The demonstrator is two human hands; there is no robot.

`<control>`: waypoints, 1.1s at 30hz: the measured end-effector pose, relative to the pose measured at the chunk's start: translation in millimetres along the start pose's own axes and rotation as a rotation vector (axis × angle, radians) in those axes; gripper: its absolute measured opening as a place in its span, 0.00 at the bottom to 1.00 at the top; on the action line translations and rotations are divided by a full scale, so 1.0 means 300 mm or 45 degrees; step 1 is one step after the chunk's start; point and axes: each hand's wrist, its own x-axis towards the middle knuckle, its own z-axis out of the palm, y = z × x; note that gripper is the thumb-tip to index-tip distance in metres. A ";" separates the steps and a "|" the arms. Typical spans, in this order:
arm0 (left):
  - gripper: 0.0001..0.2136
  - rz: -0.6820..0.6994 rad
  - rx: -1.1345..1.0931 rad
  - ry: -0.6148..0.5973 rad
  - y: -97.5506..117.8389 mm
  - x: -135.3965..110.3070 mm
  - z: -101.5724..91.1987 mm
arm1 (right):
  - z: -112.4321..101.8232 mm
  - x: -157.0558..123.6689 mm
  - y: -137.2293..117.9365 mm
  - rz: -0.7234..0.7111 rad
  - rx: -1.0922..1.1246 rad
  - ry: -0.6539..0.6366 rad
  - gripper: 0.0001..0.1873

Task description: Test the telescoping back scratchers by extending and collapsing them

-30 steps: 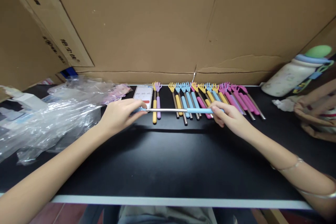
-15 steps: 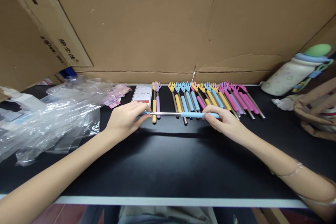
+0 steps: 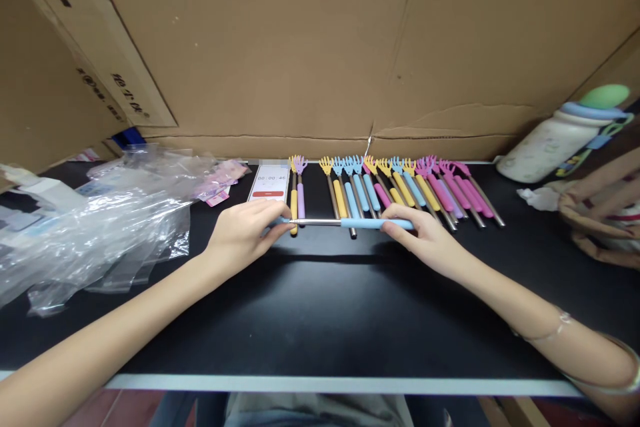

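Observation:
A blue back scratcher [image 3: 360, 223] with a metal shaft is held level above the black table, its shadow falling below it. My left hand [image 3: 245, 230] is closed around the head end, so the claw is mostly hidden. The blue grip at the other end is pinched by my right hand [image 3: 420, 233]. Behind it lies a row of yellow, blue, pink and purple back scratchers [image 3: 405, 187], claws toward the back. A yellow one [image 3: 294, 203] and a purple one [image 3: 301, 203] lie apart, left of that row.
A phone [image 3: 269, 181] with a running-timer screen lies behind my left hand. Clear plastic bags [image 3: 115, 213] are heaped on the left. At the right are a white bottle [image 3: 555, 143], a crumpled tissue [image 3: 540, 197] and a brown bag [image 3: 590, 213]. Cardboard [image 3: 280, 47] walls the back.
Both hands and the blue back scratcher have shifted slightly down toward me, the right hand also a little leftward. More of the phone screen now shows.

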 end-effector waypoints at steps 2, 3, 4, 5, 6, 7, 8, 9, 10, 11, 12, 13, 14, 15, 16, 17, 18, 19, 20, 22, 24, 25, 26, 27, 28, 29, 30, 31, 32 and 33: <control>0.11 0.000 -0.002 0.009 0.002 -0.001 0.000 | 0.006 0.000 -0.001 -0.007 0.002 0.004 0.15; 0.11 0.001 0.002 0.014 0.003 -0.002 0.000 | 0.009 0.000 -0.001 -0.010 0.007 0.006 0.15; 0.11 0.002 0.004 0.011 0.003 -0.003 0.000 | 0.011 0.000 -0.002 -0.010 0.012 0.006 0.15; 0.11 0.004 0.006 0.006 0.004 -0.004 0.000 | 0.013 0.000 -0.003 -0.009 0.017 0.006 0.15; 0.10 0.006 0.006 -0.002 0.005 -0.005 0.001 | 0.016 -0.001 -0.004 -0.007 0.021 0.007 0.14; 0.10 0.007 0.007 -0.008 0.007 -0.005 0.001 | 0.017 -0.001 -0.005 -0.004 0.024 0.008 0.14; 0.10 0.006 0.009 -0.012 0.009 -0.005 0.001 | 0.019 -0.002 -0.006 -0.002 0.027 0.010 0.14; 0.11 0.006 0.010 -0.013 0.012 -0.005 0.001 | 0.021 -0.003 -0.008 -0.002 0.030 0.014 0.14; 0.11 0.004 0.008 -0.009 0.015 -0.005 0.001 | 0.023 -0.004 -0.009 -0.003 0.034 0.018 0.14; 0.11 0.002 0.003 -0.005 0.018 -0.004 0.000 | 0.024 -0.004 -0.010 -0.005 0.037 0.021 0.13; 0.11 -0.002 -0.004 -0.005 0.021 -0.004 0.000 | 0.026 -0.005 -0.012 -0.010 0.040 0.026 0.13; 0.10 -0.009 -0.013 -0.006 0.023 -0.004 -0.001 | 0.028 -0.005 -0.014 -0.015 0.041 0.031 0.13; 0.10 -0.018 -0.025 -0.011 0.025 -0.004 -0.002 | 0.030 -0.006 -0.016 -0.019 0.042 0.036 0.12; 0.10 -0.028 -0.037 -0.018 0.026 -0.005 -0.003 | 0.032 -0.006 -0.018 -0.023 0.043 0.042 0.12; 0.10 -0.037 -0.051 -0.027 0.027 -0.005 -0.003 | 0.034 -0.007 -0.020 -0.027 0.045 0.048 0.12; 0.09 -0.043 -0.069 -0.035 0.027 -0.006 -0.003 | 0.037 -0.009 -0.022 -0.030 0.048 0.051 0.12; 0.09 -0.044 -0.088 -0.039 0.027 -0.006 -0.003 | 0.039 -0.011 -0.023 -0.032 0.053 0.056 0.11; 0.09 -0.040 -0.106 -0.040 0.027 -0.006 -0.003 | 0.042 -0.013 -0.024 -0.033 0.060 0.056 0.11; 0.09 -0.034 -0.120 -0.037 0.028 -0.005 -0.003 | 0.044 -0.015 -0.024 -0.034 0.068 0.054 0.11; 0.09 -0.020 -0.133 -0.024 0.030 -0.004 -0.004 | 0.048 -0.018 -0.024 -0.033 0.081 0.055 0.11; 0.09 -0.016 -0.135 -0.011 0.033 -0.002 -0.005 | 0.049 -0.020 -0.023 -0.033 0.088 0.060 0.11; 0.08 -0.018 -0.140 -0.008 0.035 -0.001 -0.005 | 0.050 -0.019 -0.023 -0.034 0.087 0.060 0.11; 0.08 -0.021 -0.148 -0.007 0.037 0.000 -0.006 | 0.050 -0.019 -0.024 -0.036 0.084 0.058 0.11; 0.08 -0.024 -0.158 -0.008 0.039 0.000 -0.006 | 0.050 -0.018 -0.025 -0.039 0.080 0.053 0.11; 0.07 -0.028 -0.165 -0.009 0.041 0.000 -0.007 | 0.051 -0.018 -0.027 -0.043 0.077 0.050 0.12; 0.07 -0.029 -0.170 -0.007 0.043 0.001 -0.007 | 0.051 -0.017 -0.028 -0.049 0.075 0.048 0.12; 0.07 -0.030 -0.170 -0.004 0.045 0.001 -0.008 | 0.051 -0.018 -0.030 -0.052 0.075 0.047 0.12; 0.07 -0.031 -0.168 0.002 0.047 0.002 -0.008 | 0.052 -0.018 -0.032 -0.053 0.079 0.048 0.12; 0.07 -0.034 -0.163 0.008 0.049 0.003 -0.009 | 0.053 -0.019 -0.033 -0.051 0.083 0.052 0.12; 0.07 -0.036 -0.159 0.012 0.050 0.003 -0.010 | 0.054 -0.020 -0.034 -0.046 0.088 0.053 0.12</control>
